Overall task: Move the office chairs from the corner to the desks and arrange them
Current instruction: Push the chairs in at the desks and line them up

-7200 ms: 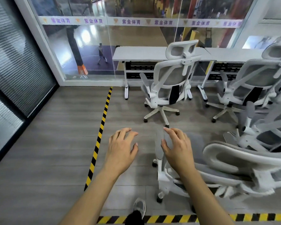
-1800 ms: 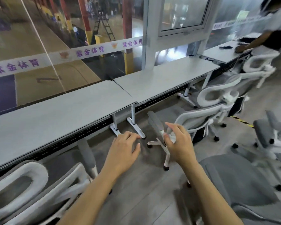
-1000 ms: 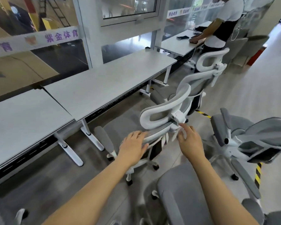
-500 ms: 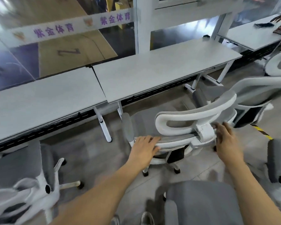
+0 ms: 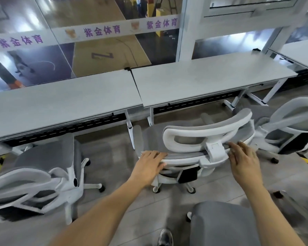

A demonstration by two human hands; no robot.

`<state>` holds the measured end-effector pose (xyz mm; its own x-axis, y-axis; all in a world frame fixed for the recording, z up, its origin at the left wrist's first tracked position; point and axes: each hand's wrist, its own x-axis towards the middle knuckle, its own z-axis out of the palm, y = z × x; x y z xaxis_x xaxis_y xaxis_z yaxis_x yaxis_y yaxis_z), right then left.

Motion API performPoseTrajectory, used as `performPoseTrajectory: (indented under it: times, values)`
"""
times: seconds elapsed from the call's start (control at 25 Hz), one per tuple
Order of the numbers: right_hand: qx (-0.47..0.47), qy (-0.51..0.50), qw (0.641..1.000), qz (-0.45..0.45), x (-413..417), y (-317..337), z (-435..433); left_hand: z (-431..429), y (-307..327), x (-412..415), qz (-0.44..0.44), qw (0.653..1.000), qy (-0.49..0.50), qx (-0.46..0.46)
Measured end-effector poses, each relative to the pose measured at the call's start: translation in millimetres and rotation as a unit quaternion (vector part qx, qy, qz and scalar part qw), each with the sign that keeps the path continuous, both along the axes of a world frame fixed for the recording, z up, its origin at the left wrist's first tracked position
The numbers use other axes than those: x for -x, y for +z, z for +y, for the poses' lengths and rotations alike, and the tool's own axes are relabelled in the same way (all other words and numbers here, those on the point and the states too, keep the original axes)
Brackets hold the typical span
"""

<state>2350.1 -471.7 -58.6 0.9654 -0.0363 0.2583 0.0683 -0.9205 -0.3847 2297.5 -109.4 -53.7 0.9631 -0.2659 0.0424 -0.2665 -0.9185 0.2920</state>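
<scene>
Since half a second ago, the middle office chair (image 5: 199, 150) has been brought closer to the right tabletop (image 5: 212, 82), its seat near the front edge. The left hand (image 5: 148, 167) is laid flat, fingers extended, on the top of the backrest; the right hand (image 5: 244, 162) is spread open on the same rail beside the headrest bracket. Neither hand is closed around anything. Bare floor (image 5: 110, 150) is left between this chair and the left chair (image 5: 43, 176); the right chair (image 5: 290, 132) stands just beside.

Bright even light, window glare, edges blurred and wide-angle warped
</scene>
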Motion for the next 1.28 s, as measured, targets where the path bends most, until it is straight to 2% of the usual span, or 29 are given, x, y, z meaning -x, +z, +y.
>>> performPoseTrajectory:
  times: [0.08, 0.2, 0.4, 0.6, 0.84, 1.28]
  values:
    - [0.017, 0.043, 0.999, -0.020, 6.1, -2.0, 21.6, 23.2, -3.1, 22.0, -0.014, 0.999, 0.022, -0.023]
    - [-0.010, 0.095, 0.995, -0.018, 14.8, -2.3, 52.8, 55.2, -8.4, 44.2, -0.020, 0.996, 0.075, -0.042]
    - [-0.056, 0.118, 0.991, -0.012, 33.2, -0.7, 89.7, 95.3, -1.2, 56.6, -0.010, 0.994, 0.096, -0.043]
    - [-0.097, 0.122, 0.988, 0.000, 43.2, -3.2, 83.4, 77.8, -13.5, 87.3, -0.025, 0.992, 0.125, -0.014]
    - [-0.128, 0.136, 0.982, -0.003, 24.6, 1.6, 86.8, 80.5, -8.0, 73.7, -0.062, 0.990, 0.126, 0.012]
    - [-0.153, 0.146, 0.977, -0.005, 22.8, -2.0, 93.3, 84.5, -9.0, 77.2, -0.051, 0.988, 0.144, 0.007]
